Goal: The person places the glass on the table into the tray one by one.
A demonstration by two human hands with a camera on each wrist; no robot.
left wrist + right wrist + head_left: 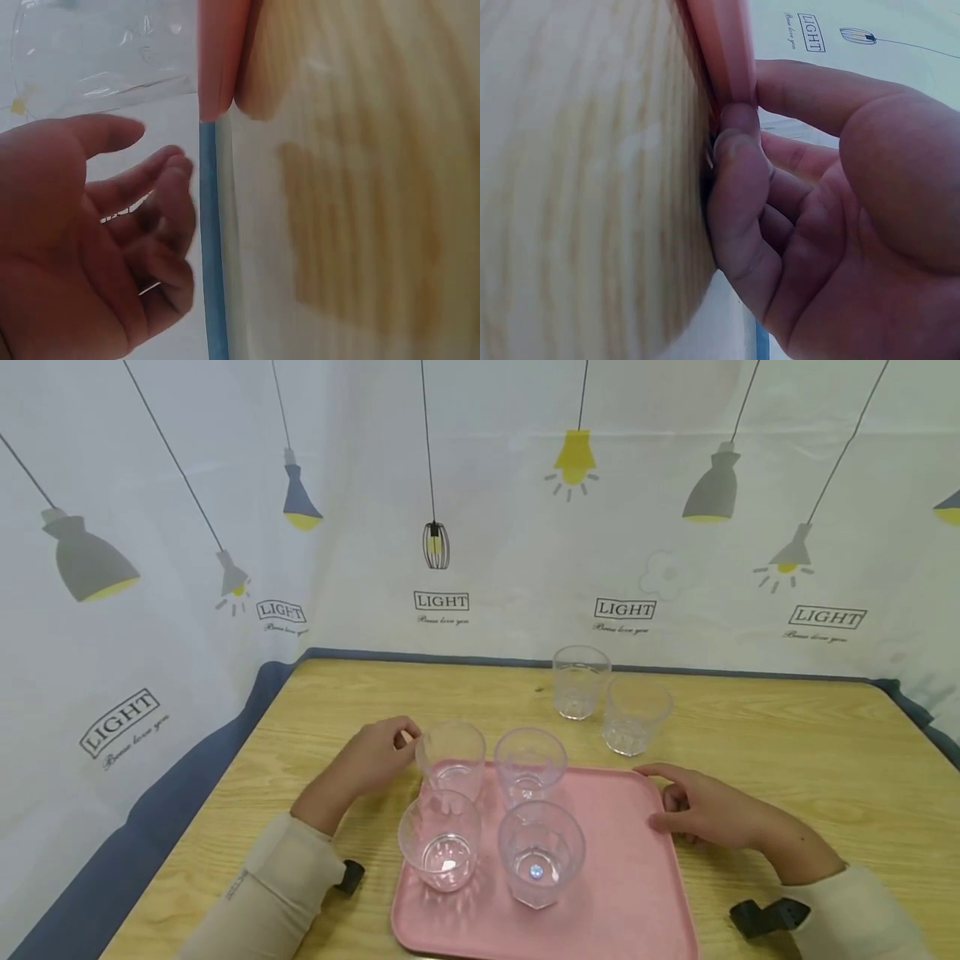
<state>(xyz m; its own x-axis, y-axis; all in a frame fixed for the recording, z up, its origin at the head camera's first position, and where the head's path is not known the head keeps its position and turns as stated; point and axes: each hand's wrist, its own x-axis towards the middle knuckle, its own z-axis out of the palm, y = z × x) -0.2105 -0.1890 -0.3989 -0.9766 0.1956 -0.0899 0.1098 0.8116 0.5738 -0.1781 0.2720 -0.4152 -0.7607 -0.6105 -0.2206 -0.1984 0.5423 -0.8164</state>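
A pink tray (615, 893) lies on the table in the head view, carrying several clear tumblers, among them a near-right tumbler (540, 856) and a far-left tumbler (452, 760). My right hand (716, 810) grips the tray's right edge near its far corner. In the right wrist view, the thumb is at the upper side of the tray's rim (731, 52) and curled fingers (742, 195) are at its underside. Beside the far-left tumbler is my left hand (377, 756), its fingers loosely bent. The left wrist view shows nothing between those fingers (176, 202), apart from the tray's edge (221, 60).
Two more clear tumblers stand on the wooden table behind the tray: a back tumbler (579, 681) and one nearer, to its right (633, 718). A white curtain (510, 527) printed with lamps hangs along the table's far and left sides.
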